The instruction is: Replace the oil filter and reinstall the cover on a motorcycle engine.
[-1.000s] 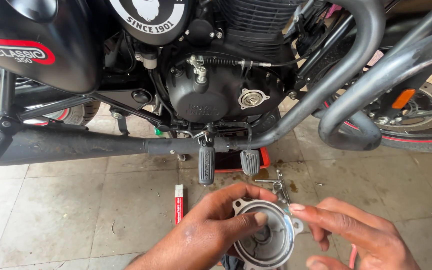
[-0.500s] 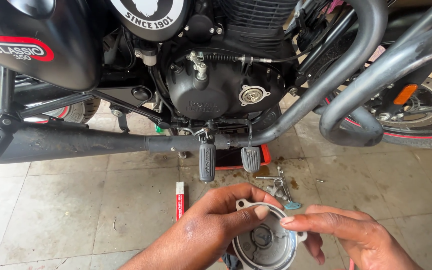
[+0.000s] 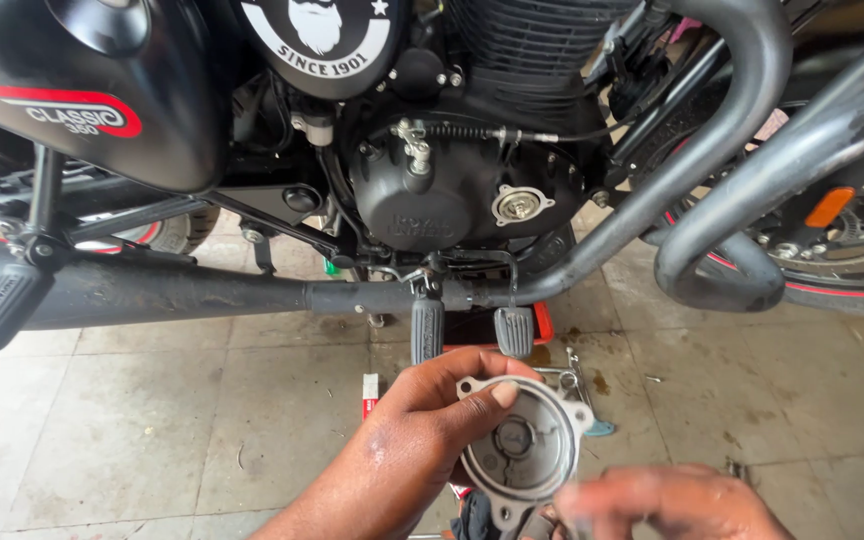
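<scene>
— Looking down from the head camera, what has the left hand got?

— A round metal cover, grey, with small bolt ears around its rim. The left grip is closed on it: thumb across the upper rim, the other fingers behind it, so the hollow inner face is turned up toward the camera.

— And the right hand?

— It sits at the bottom edge of the view, just beside the lower right of the cover, and it is blurred. I cannot tell whether its grip is wide, narrow or closed on anything, nor whether it touches the cover.

— Where is the cover relative to the bike?

— Held above the tiled floor, in front of and below the black engine case of the motorcycle. Two rubber-clad foot pegs hang just above the hand. A dark exhaust pipe runs across the left at that height.

— Anything lying on the floor?

— A small red and white tube left of the hand, partly hidden by it, and some metal tools just beyond the cover, with oily stains around them.
</scene>
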